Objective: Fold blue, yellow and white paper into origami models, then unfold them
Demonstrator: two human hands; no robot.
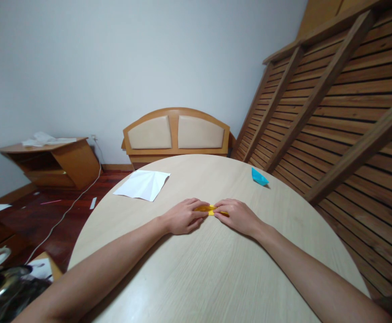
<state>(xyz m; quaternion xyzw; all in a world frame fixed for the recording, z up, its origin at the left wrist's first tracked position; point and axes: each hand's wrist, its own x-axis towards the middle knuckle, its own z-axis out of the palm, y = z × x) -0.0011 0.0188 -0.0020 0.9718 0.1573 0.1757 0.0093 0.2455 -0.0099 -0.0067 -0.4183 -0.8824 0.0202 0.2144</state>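
Near the middle of the round table [189, 278], both hands hold a small piece of folded yellow paper [211, 210]. My left hand [185, 216] grips its left end, fingers closed over it. At the other end, my right hand [238, 216] pinches the paper between thumb and fingers. Only a short yellow stretch shows between the hands; the fingers cover much of the rest. A folded blue paper shape [259, 177] lies apart at the right, beyond my right hand. To the left rests a creased white sheet of paper [144, 185].
Behind the table stands a wooden headboard [175, 130] with two pale panels. Slatted wooden boards [317, 107] lean along the right. At left are a low wooden cabinet [71, 163], a white cable [68, 208] on the dark floor, and cluttered items [10, 287] beside the table.
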